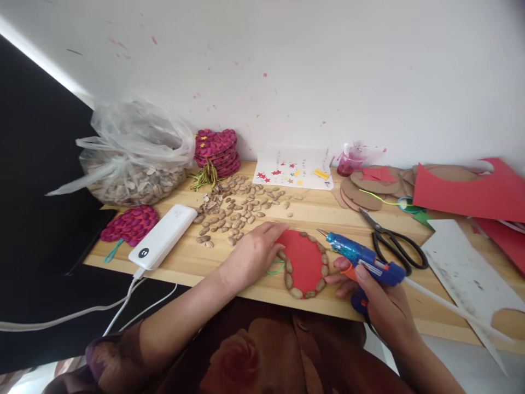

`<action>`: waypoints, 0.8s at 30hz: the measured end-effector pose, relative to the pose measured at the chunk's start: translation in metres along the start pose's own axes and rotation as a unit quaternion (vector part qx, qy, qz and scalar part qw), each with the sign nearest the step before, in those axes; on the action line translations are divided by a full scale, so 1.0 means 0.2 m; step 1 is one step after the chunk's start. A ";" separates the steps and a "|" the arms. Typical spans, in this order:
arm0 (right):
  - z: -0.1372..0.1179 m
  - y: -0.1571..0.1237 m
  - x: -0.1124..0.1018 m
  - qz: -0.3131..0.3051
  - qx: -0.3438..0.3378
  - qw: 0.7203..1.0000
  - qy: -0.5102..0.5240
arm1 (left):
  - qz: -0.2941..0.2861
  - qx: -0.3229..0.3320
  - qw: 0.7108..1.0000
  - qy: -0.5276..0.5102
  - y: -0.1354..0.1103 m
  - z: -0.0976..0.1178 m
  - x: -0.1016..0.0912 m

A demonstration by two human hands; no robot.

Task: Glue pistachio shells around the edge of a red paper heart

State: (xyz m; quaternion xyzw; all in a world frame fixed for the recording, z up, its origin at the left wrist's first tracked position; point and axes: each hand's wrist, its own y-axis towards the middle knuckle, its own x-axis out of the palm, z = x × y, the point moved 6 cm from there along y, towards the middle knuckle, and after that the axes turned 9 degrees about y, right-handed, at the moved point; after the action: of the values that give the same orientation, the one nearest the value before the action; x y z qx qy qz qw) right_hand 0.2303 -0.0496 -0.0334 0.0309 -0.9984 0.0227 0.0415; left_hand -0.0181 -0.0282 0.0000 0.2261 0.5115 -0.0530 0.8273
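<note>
My right hand [379, 298] grips a blue hot glue gun [361, 258], its nozzle aimed left at the upper right rim of a red oval paper piece [303, 260]. Pistachio shells are stuck around that oval's edge. My left hand [256, 249] lies flat on the oval's left side, fingers pointing right, pressing on it. A green loop [275, 269] sticks out from under the oval. A heap of loose pistachio shells [240, 208] lies just behind my left hand.
A plastic bag of shells [131, 158] stands at the back left, beside a stack of purple shell ovals [216, 150]. A white power bank [164, 235], black scissors [394, 241], cardboard ovals [363, 191], red paper [467, 191], a sticker sheet [293, 172] and white paper [463, 268] lie on the wooden table [197, 262].
</note>
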 end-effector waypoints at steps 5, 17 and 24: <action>-0.01 -0.01 0.02 -0.007 0.007 1.000 0.024 | 0.020 0.005 1.000 -0.020 0.00 -0.01 -0.02; -0.01 0.00 0.02 0.008 -0.019 0.997 0.070 | -0.029 0.013 0.999 -0.041 -0.03 0.04 -0.03; -0.01 0.00 0.02 0.002 -0.032 0.998 0.062 | -0.074 0.065 0.995 -0.021 -0.11 0.13 0.01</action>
State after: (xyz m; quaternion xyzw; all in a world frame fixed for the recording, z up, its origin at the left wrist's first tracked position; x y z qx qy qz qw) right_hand 0.2273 -0.0502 -0.0304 0.0259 -0.9942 -0.0077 0.1045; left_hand -0.0028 -0.0582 0.0007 0.2401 0.5046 -0.1523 0.8152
